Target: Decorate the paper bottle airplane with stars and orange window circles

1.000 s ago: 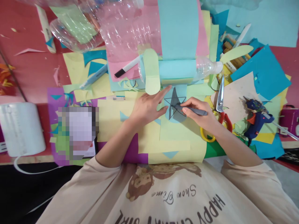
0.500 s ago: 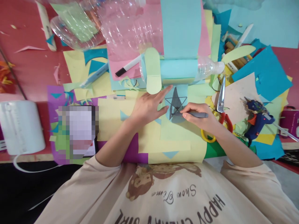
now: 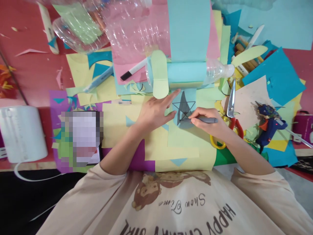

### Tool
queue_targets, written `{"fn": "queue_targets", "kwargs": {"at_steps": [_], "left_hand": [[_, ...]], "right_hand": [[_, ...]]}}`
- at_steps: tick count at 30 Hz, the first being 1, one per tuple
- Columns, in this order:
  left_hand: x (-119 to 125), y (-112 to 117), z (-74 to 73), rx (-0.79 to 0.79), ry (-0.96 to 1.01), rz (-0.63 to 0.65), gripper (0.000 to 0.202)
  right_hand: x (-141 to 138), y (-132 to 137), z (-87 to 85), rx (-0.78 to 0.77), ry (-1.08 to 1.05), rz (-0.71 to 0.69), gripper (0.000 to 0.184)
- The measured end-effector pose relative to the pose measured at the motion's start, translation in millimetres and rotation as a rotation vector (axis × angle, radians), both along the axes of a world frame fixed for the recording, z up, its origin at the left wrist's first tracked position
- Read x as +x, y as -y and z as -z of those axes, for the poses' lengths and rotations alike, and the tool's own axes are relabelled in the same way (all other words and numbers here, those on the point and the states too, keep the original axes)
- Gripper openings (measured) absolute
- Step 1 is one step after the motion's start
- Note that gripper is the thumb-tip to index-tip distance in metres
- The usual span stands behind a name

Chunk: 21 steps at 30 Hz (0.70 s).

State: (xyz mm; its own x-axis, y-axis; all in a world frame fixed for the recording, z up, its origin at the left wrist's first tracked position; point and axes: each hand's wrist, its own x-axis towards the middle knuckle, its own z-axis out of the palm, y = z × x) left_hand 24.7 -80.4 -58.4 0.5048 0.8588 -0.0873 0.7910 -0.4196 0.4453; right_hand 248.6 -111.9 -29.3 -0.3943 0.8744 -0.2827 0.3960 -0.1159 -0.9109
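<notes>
My left hand (image 3: 154, 112) lies flat with fingers stretched out, pressing the left edge of a light blue paper piece (image 3: 190, 98) that carries a star outline (image 3: 183, 106) in dark ink. My right hand (image 3: 207, 121) is closed round a grey marker (image 3: 202, 120), its tip touching the lower part of the star. The blue piece rests on yellow and pale green sheets (image 3: 181, 143) in front of me. Just beyond it lies a clear plastic bottle (image 3: 215, 70) wrapped in light blue paper, with a pale green paper strip (image 3: 159, 74) on it.
Scissors with red and yellow handles (image 3: 231, 114) lie right of my right hand, and a blue glue gun (image 3: 269, 125) further right. A black-capped marker (image 3: 133, 70), a blue pen (image 3: 97, 81), cut plastic bottles (image 3: 107, 26), a white roll (image 3: 21, 133) and paper scraps lie about.
The marker tip has slid a little downward along the star. My left hand has stayed flat on the paper.
</notes>
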Motion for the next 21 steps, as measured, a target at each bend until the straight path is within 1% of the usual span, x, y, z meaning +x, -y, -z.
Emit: {"fn": "queue_targets", "kwargs": {"at_steps": [6, 10, 14, 18, 21], "left_hand": [[0.1, -0.1, 0.3, -0.001, -0.003, 0.0, 0.064], [-0.6, 0.1, 1.3, 0.003, -0.003, 0.001, 0.064], [-0.9, 0.3, 1.9, 0.018, 0.012, 0.004, 0.063], [-0.6, 0.3, 1.5, 0.018, 0.016, 0.006, 0.063], [-0.3, 0.0, 0.8, 0.008, -0.001, 0.002, 0.064]], "right_hand": [[-0.6, -1.0, 0.4, -0.006, -0.004, -0.01, 0.012], [-1.6, -1.5, 0.5, -0.003, -0.024, 0.029, 0.011], [-1.3, -1.0, 0.9, -0.004, -0.01, 0.013, 0.011], [-0.3, -0.9, 2.4, 0.015, -0.032, 0.047, 0.012], [0.1, -0.9, 3.7, 0.006, -0.018, 0.023, 0.012]]}}
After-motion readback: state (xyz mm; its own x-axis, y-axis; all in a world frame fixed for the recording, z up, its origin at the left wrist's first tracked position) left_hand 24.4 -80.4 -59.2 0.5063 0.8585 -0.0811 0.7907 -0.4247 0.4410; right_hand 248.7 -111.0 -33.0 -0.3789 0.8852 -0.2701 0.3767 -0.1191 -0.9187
